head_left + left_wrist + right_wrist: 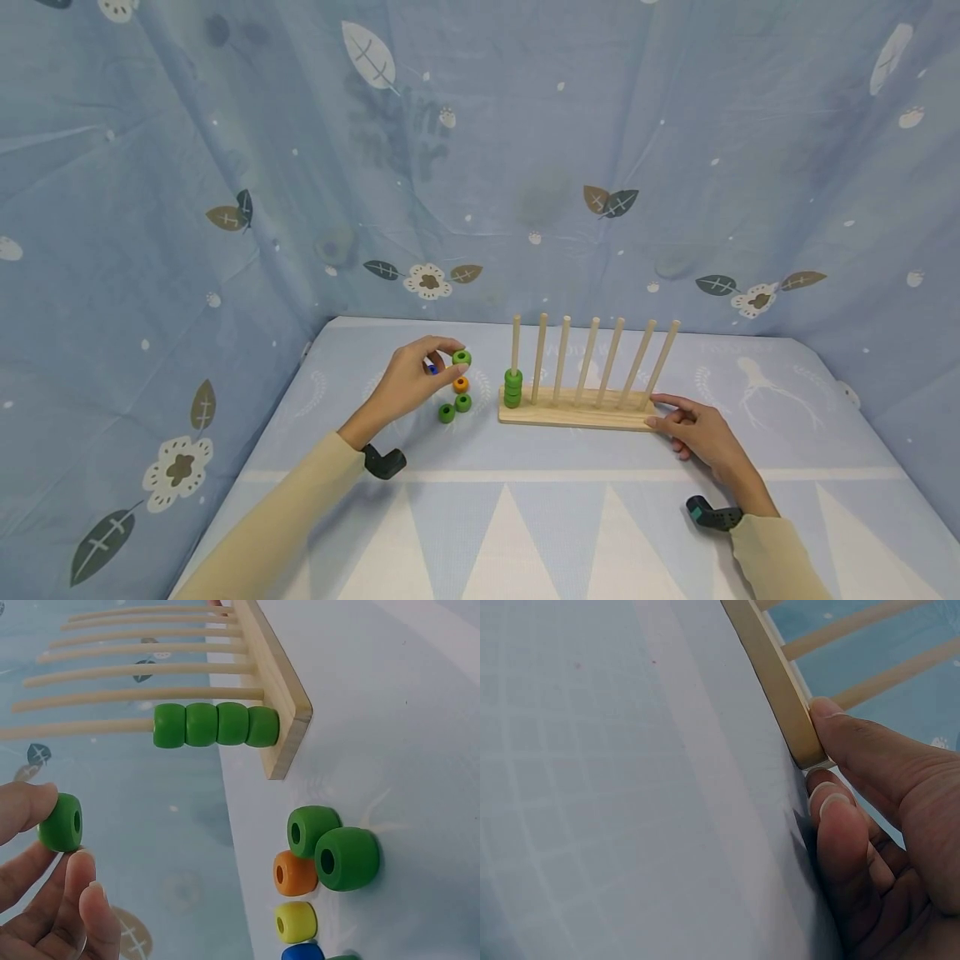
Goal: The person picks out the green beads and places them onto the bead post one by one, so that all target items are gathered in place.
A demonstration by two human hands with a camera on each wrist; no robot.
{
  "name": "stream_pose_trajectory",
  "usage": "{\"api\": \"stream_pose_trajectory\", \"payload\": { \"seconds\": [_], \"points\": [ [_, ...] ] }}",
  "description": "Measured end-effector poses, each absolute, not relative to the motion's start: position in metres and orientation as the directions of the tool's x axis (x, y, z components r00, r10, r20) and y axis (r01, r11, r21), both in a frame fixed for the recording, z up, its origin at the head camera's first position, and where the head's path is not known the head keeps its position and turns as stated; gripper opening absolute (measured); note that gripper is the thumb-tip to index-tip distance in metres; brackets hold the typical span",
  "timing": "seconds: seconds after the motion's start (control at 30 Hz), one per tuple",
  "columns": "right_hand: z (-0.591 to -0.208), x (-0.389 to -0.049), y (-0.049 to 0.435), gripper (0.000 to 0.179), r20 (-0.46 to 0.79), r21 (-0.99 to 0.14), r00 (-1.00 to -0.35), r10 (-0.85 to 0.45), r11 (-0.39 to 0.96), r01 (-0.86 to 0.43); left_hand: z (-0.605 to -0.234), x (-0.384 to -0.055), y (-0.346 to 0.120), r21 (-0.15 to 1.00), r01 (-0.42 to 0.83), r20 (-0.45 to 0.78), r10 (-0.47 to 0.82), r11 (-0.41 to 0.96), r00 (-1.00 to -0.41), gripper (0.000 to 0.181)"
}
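My left hand (416, 373) pinches a green wooden bead (61, 823) between thumb and fingers, raised over the loose beads and left of the wooden peg rack (577, 418). On the rack's leftmost peg (516, 342) sits a stack of several green beads (513, 389); the other pegs are bare. At the right end of the rack's base, my right hand (697, 432) grips the edge, thumb on one side and fingertips at the end (814, 754). Loose on the table lie green beads (347, 859), an orange bead (295, 873), a yellow bead (296, 922) and a blue bead (302, 952).
The rack stands on a table covered by a pale patterned cloth (562, 458). Blue curtains (495, 167) with leaf and flower prints hang behind and at both sides. Each wrist bears a black camera mount (385, 461).
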State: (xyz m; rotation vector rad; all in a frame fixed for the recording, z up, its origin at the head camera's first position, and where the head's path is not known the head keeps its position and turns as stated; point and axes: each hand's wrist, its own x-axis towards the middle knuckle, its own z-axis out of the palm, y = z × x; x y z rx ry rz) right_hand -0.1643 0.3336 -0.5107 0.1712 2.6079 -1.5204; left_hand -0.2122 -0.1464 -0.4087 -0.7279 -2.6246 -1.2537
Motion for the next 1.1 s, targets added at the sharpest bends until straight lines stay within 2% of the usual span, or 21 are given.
{"api": "stream_pose_trajectory", "payload": {
  "seconds": [1.1],
  "points": [
    [-0.51,-0.164,0.335,0.071,-0.159,-0.868,-0.987,0.026,0.472,0.152,-0.391,-0.217,-0.127,0.69,0.536,0.389,0.375,0.487,-0.841,0.032]
  ]
}}
